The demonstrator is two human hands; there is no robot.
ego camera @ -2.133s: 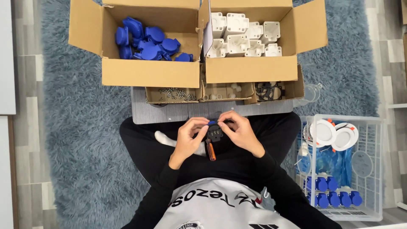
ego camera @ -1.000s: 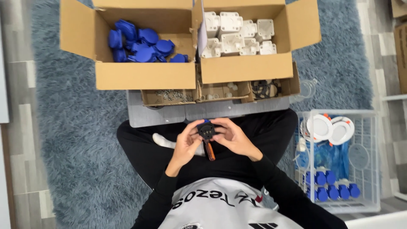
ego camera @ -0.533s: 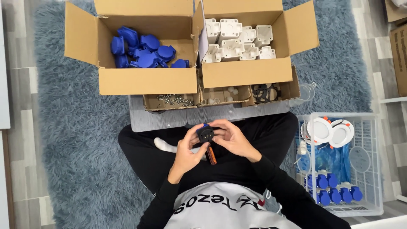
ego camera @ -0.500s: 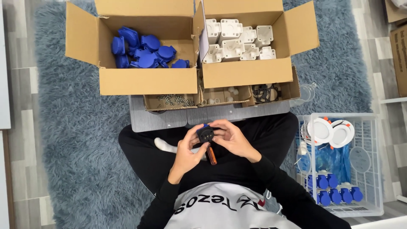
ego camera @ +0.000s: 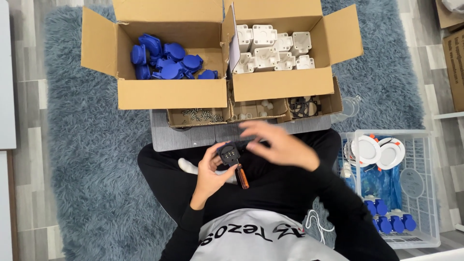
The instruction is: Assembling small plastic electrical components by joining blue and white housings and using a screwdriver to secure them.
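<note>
Left hand (ego camera: 212, 169) curls its fingers closed; right hand (ego camera: 278, 145) hovers, fingers spread.

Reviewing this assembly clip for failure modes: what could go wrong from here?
1. The left hand alone holds the small black part while the blurred right hand is off it; it could slip into the lap.
2. The orange-handled screwdriver lies loose on the lap and may roll off.
3. The right hand, near the shallow tray of screws, could knock it.

Two large cardboard boxes (ego camera: 169, 92); two white round lamps (ego camera: 379, 151); one screwdriver (ego camera: 241, 176).
</note>
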